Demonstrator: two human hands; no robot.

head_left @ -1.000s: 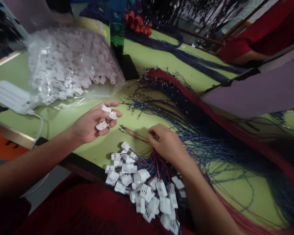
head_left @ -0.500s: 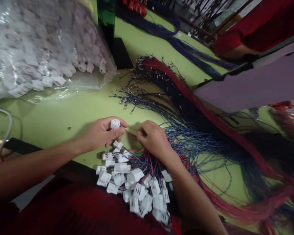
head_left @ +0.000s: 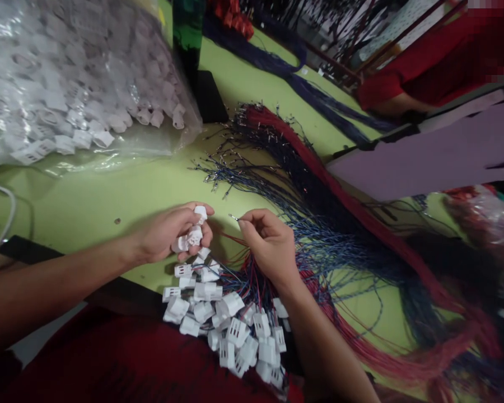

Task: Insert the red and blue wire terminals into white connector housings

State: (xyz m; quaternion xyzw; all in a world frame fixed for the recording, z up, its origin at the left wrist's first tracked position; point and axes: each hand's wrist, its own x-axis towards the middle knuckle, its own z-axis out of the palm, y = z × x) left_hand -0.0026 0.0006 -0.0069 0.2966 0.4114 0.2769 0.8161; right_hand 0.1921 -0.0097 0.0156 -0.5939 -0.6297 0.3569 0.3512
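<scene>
Left hand (head_left: 170, 235), fingers closed on white connectors (head_left: 192, 238); right hand (head_left: 269, 243) pinches wire (head_left: 234, 218), above green tabletop (head_left: 88, 201).

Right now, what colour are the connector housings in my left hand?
White, in the head view: the connector housings in the left hand.

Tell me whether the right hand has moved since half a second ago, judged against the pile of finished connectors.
Yes. The right hand has lifted slightly off the connector pile, pinching a wire tip apart from the left hand.
</scene>
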